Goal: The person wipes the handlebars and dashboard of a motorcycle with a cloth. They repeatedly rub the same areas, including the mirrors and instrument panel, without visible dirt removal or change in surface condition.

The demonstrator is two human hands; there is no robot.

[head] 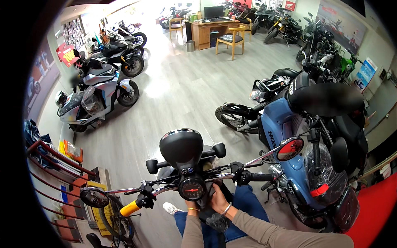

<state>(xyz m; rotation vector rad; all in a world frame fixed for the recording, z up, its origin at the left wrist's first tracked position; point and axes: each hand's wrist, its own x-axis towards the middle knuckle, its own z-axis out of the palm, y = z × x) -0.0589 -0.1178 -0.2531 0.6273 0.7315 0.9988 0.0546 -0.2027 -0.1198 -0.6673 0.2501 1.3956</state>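
The person sits astride a motorcycle whose round speedometer point(192, 188) and black headlamp shell point(181, 148) lie straight ahead. My right hand point(219, 198) grips a dark grey cloth point(207, 196) just right of and below the speedometer. My left hand point(192, 205) is mostly hidden beneath the speedometer, beside the same cloth; its fingers do not show. Neither hand is on the handlebar, which has a yellow left grip point(130, 208) and a black right grip point(261, 177). Crumpled clear plastic point(219, 222) lies under my right wrist.
A blue Honda motorcycle point(279, 116) stands close on the right, its handlebar near the round right mirror point(290, 149). A bicycle wheel point(108, 214) and red metal railing point(57, 167) are at the left. A silver scooter point(102, 82), a wooden desk point(201, 34) and chairs stand farther off.
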